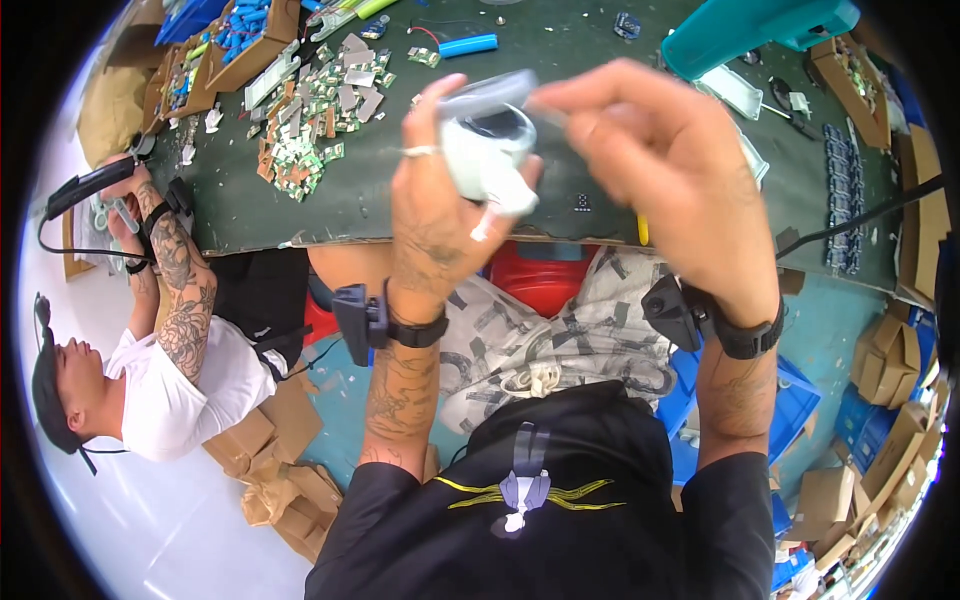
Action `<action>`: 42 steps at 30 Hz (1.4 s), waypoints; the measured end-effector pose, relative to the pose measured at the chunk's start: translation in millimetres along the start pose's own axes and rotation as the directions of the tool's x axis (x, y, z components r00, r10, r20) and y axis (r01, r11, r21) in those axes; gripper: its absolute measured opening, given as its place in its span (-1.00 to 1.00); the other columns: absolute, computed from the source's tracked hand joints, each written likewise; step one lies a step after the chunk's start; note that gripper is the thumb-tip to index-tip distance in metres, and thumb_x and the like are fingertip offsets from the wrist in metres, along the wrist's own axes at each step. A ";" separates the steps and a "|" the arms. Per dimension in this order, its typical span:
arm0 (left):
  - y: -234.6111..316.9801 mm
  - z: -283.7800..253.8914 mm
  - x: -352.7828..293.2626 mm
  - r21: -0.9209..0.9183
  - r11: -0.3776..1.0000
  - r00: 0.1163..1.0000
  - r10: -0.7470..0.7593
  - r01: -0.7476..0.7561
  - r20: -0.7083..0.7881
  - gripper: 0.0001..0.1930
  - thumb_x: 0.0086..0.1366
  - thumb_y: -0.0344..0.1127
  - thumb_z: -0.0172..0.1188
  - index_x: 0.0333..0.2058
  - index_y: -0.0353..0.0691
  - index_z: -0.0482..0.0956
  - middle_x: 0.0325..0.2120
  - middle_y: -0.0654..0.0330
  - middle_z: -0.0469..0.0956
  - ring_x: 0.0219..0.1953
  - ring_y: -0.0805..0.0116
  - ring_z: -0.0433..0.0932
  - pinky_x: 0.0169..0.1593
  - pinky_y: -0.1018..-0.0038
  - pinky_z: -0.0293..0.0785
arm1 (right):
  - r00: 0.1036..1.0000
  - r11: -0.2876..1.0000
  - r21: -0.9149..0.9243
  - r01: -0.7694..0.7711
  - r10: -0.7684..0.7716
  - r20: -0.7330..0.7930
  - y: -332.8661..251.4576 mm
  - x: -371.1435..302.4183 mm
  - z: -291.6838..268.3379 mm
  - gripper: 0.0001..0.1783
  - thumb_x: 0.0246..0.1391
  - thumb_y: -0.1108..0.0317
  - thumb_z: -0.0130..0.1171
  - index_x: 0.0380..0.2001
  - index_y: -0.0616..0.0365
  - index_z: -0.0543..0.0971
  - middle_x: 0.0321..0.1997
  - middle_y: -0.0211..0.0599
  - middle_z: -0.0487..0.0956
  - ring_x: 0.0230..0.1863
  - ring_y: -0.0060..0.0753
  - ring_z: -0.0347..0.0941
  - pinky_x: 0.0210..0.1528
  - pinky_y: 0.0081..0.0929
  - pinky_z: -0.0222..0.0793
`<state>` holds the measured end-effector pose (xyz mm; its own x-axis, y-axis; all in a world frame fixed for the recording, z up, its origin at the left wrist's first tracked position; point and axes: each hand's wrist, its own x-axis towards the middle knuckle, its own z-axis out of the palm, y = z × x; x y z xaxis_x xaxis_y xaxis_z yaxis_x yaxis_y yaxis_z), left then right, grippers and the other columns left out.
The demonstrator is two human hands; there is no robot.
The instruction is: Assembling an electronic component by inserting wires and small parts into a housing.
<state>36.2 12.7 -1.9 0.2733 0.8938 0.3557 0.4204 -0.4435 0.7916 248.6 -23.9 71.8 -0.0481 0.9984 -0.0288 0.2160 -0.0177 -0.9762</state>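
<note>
My left hand [430,195] is wrapped round a white plastic housing [475,165] with a round dark opening at its top and a narrow stub below. Across that opening lies a greyish, see-through curved piece [490,93], close to my left fingers. My right hand [675,165] is just right of the housing, smeared by motion. Its fingers are drawn together in a pinch, with the fingertips at the right end of the see-through piece. Whatever lies between them is too blurred to make out.
Small circuit boards [305,165] lie heaped on the dark green table [370,215]. Beyond are a blue cylindrical cell [468,45], a box of blue cells [240,40] and a teal container [750,35]. A screwdriver [795,120] lies right. A co-worker [185,370] sits left.
</note>
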 end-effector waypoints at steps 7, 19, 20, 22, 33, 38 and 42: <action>4.6 -2.9 -2.2 0.051 0.998 0.999 -0.029 0.031 -0.041 -0.15 0.17 -0.29 0.67 0.39 -0.28 0.43 -0.03 0.05 0.80 -0.01 0.23 0.80 0.12 0.29 0.69 | 0.999 0.999 -0.042 -0.014 0.012 -0.030 -7.1 -11.7 -6.0 -0.69 0.52 0.44 0.15 0.19 0.20 0.73 -0.50 -0.68 0.42 -0.45 -0.80 0.23 -0.40 -0.65 0.04; 0.2 -4.9 -5.0 -0.047 0.990 0.990 0.136 -0.133 0.046 -0.11 0.12 -0.37 0.62 0.44 -0.07 0.45 0.14 -0.02 0.67 0.09 -0.07 0.73 0.16 0.17 0.66 | 0.999 0.999 -0.013 -0.031 0.031 -0.024 11.5 -4.6 26.4 -0.42 0.23 0.16 0.59 0.18 0.28 0.68 -0.39 -0.53 0.62 -0.42 -0.77 0.35 -0.36 -0.64 0.29; 1.4 -4.2 -5.3 -0.047 0.995 0.994 0.096 -0.093 0.054 -0.13 0.12 -0.37 0.62 0.43 -0.08 0.47 0.14 -0.02 0.67 0.10 -0.08 0.73 0.17 0.17 0.66 | 0.996 1.000 0.008 -0.020 0.021 -0.082 16.5 -5.3 26.8 -0.44 0.24 0.17 0.57 0.18 0.29 0.69 -0.40 -0.55 0.61 -0.41 -0.78 0.36 -0.35 -0.66 0.28; 6.1 -6.0 -5.6 -0.084 0.996 0.995 -0.018 0.026 0.096 -0.20 0.11 -0.38 0.61 0.35 -0.13 0.52 0.12 -0.01 0.68 0.10 -0.10 0.72 0.18 0.15 0.66 | 0.985 0.998 0.069 0.001 0.011 -0.171 19.9 -7.4 25.9 -0.47 0.27 0.21 0.52 0.18 0.30 0.68 -0.39 -0.59 0.60 -0.38 -0.80 0.39 -0.32 -0.69 0.28; 6.0 -3.4 -2.6 -0.021 0.998 0.995 0.059 -0.057 0.082 -0.25 0.10 -0.35 0.60 0.30 -0.13 0.53 0.07 0.01 0.67 0.04 -0.13 0.71 0.12 0.14 0.66 | 0.978 0.921 0.379 -0.092 0.155 -0.137 26.9 -17.5 15.9 -0.36 0.49 -0.09 0.09 0.27 0.26 0.66 -0.45 -0.77 0.31 -0.51 -0.87 0.05 -0.47 -0.65 -0.16; 8.0 -1.8 -1.9 -0.024 0.998 0.996 0.053 -0.052 0.073 -0.27 0.12 -0.38 0.57 0.30 -0.13 0.53 0.06 -0.01 0.67 0.04 -0.16 0.70 0.12 0.14 0.66 | 0.982 0.917 0.388 -0.089 0.146 -0.119 26.3 -28.3 14.8 -0.24 0.52 -0.26 -0.08 0.23 0.26 0.66 -0.43 -0.67 0.43 -0.55 -0.82 0.11 -0.49 -0.63 -0.11; 5.2 -5.6 -5.6 0.018 1.000 0.998 0.008 -0.009 0.054 -0.19 0.08 -0.38 0.73 0.32 -0.13 0.55 -0.01 0.05 0.73 0.01 0.11 0.77 0.13 0.23 0.67 | 0.981 0.703 0.695 -0.152 0.194 0.018 44.9 -37.7 10.2 -0.05 0.57 -0.40 -0.41 0.00 0.32 0.66 -0.42 -0.41 0.57 -0.54 -0.64 0.22 -0.51 -0.56 -0.01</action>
<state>32.0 5.8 3.0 0.3231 0.8853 0.3344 0.4335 -0.4526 0.7793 250.1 -62.9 26.8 -0.0229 0.9749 -0.2213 -0.5188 -0.2008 -0.8310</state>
